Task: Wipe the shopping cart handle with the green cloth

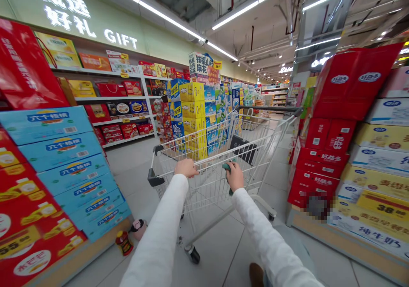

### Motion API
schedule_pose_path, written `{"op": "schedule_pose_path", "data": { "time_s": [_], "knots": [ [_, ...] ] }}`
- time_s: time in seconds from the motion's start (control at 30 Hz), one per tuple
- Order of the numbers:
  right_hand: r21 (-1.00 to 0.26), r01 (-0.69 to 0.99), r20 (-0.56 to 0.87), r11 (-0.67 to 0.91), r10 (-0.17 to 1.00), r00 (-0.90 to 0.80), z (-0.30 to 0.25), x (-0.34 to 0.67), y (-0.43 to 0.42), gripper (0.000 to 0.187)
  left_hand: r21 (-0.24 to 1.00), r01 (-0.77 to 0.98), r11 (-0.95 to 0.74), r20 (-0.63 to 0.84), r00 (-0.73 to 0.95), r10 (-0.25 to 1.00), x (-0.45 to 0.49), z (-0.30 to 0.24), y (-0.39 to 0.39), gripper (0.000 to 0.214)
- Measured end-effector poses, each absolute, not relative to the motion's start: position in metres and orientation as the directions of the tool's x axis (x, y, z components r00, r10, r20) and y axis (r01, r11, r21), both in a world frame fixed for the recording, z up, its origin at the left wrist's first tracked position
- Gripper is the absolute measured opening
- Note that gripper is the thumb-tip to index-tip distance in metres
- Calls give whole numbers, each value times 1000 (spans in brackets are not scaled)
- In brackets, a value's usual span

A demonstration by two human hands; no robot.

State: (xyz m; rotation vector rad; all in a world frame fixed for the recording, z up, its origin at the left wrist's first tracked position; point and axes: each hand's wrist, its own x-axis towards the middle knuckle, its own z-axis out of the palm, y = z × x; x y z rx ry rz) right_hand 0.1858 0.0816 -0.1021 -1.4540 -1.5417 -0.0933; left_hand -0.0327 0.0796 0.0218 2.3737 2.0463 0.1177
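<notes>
1. Left hand (185,167): palm down, fingers curled over, wrist almost straight.
2. Right hand (235,176): closed, back of hand up, fingertips hidden, wrist slightly bent.
3. Left arm (156,231): white sleeve to wrist, reaching forward from lower frame.
4. Right arm (271,240): white sleeve too, extended forward, angled in from lower right.
5. Hands near each other, not touching.

Left hand (186,167) and right hand (235,176) grip a shopping cart (220,146) between blue cartons (62,150) and red cartons (329,150).

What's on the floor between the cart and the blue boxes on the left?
In the head view, a red-labelled bottle and a pink container are there, nearer the blue boxes than the cart.
</notes>
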Motion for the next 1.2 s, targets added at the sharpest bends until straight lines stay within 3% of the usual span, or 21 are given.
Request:
{"op": "schedule_pose_path", "data": {
  "time_s": [0.1,0.3,0.47,0.63,0.8,0.97,1.13,1.2],
  "knots": [
    [-539,804,570,252,812,128,-111,184,81,29,56,987,-153,53,150,987,-33,21,78,18],
    [-559,716,767,419,589,254,-119,183,83,33,47,987,-156,77,152,985,-32,20,77,19],
    [-579,724,681,376,712,174,-132,175,83,29,57,987,-150,73,146,987,-31,21,75,20],
    [-535,705,783,465,586,208,-122,167,78,31,33,986,-162,62,160,985,-30,22,76,22],
    [-559,755,603,342,793,87,-117,157,72,22,47,987,-151,73,148,986,-30,22,74,19],
    [-509,691,755,513,651,72,-118,148,65,28,71,982,-173,77,167,983,-31,19,76,17],
    [-512,699,658,499,751,-55,-121,139,67,27,81,981,-175,58,171,984,-32,18,77,16],
    [-519,678,676,520,736,-47,-120,141,66,27,90,982,-166,33,164,986,-31,18,78,15]
  ]
}}
